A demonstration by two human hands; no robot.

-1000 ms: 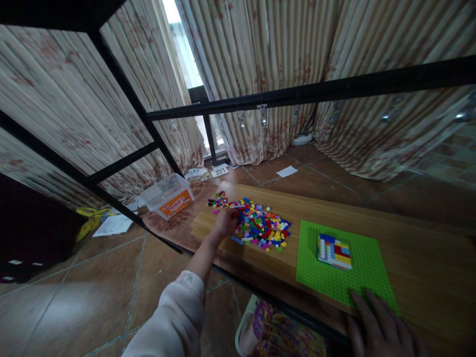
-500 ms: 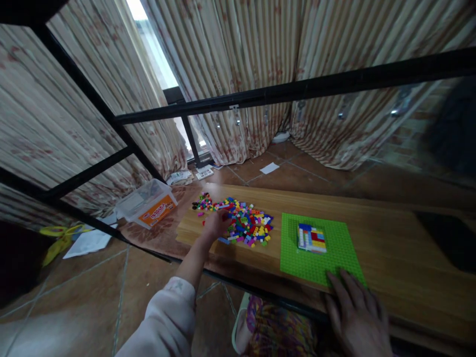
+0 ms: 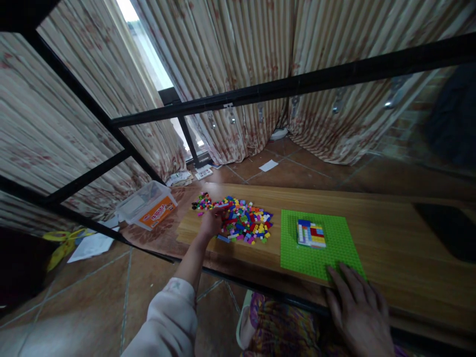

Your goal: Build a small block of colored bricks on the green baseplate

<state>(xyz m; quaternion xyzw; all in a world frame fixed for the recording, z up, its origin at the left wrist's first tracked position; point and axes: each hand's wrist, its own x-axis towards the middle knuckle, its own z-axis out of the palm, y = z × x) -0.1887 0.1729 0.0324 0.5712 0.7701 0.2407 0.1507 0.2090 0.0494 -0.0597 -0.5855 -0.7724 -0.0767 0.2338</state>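
My left hand [image 3: 211, 224] reaches over the left side of a heap of small coloured toy bricks [image 3: 251, 223] on the wooden board. Its fingers are stretched towards the bricks and partly blend with them; I see no brick held in them. To the right of the heap lies a green baseplate [image 3: 334, 248]. On it sits a low block of bricks [image 3: 311, 234] in white, blue, red and yellow. My right hand [image 3: 359, 302] lies flat with fingers spread, its fingertips on the baseplate's near right edge.
A clear plastic box [image 3: 150, 204] with an orange label stands left of the wooden board [image 3: 260, 255]. At the right end lies a dark flat object [image 3: 448, 230]. A black metal bar [image 3: 260, 93] crosses in front of the curtains [image 3: 238, 44].
My left hand has shifted slightly left over the heap, its fingers looking less curled. The view has moved a little. My right hand stays at the baseplate's edge.
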